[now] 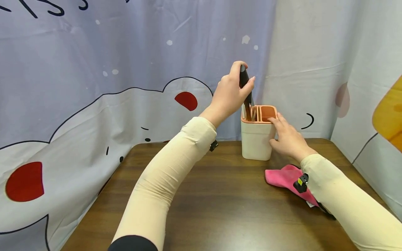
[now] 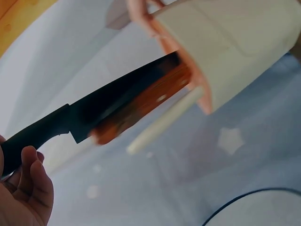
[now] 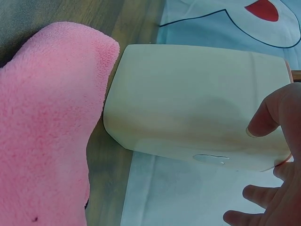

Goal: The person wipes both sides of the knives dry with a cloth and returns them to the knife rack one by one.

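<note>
Near the back of the table stands a cream knife holder [image 1: 255,139] with an orange slotted top. My left hand [image 1: 230,90] grips the black handle of a kitchen knife [image 1: 244,82] above it. The knife's dark blade [image 2: 122,94] reaches down to the holder's top, its tip hidden there. Beside the blade, a brown wooden handle [image 2: 150,99] and a white handle [image 2: 164,120] stick out of the holder. My right hand [image 1: 289,137] holds the holder's right side, a finger over the rim and the thumb [image 3: 263,120] on the outer wall.
A pink plush cloth [image 1: 285,177] lies on the brown wooden table [image 1: 213,205], partly under the right forearm. A patterned curtain [image 1: 141,52] hangs behind the table and along its sides.
</note>
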